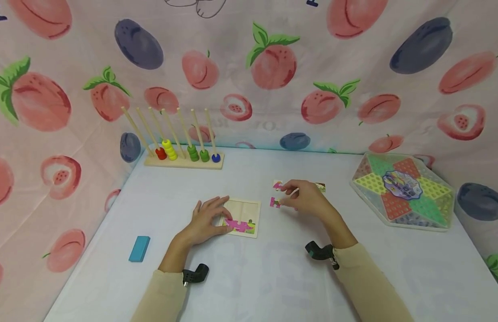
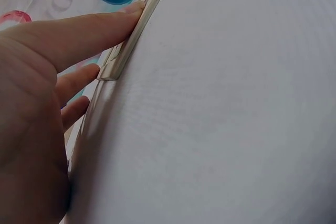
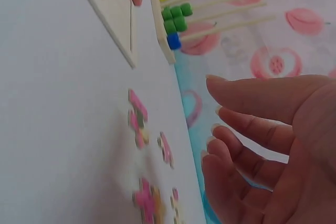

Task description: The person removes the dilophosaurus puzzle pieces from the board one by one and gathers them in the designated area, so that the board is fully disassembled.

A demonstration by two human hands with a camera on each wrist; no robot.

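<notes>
My left hand rests at the left side of a shallow wooden puzzle tray. Its thumb presses on the rim and other fingertips touch the frame, as the left wrist view shows. Pink and green jigsaw pieces lie joined along the tray's near side, partly under the fingers. To the right, my right hand hovers over several loose jigsaw pieces. In the right wrist view, its thumb and fingers are apart, with nothing between them. Some of the loose pieces are hidden under this hand in the head view.
A wooden bead counting rack with upright rods stands at the back left. On the near left lies a blue block. A clear-lidded, many-sided box with coloured sections sits on the right. Fruit-printed cloth hangs behind the white table.
</notes>
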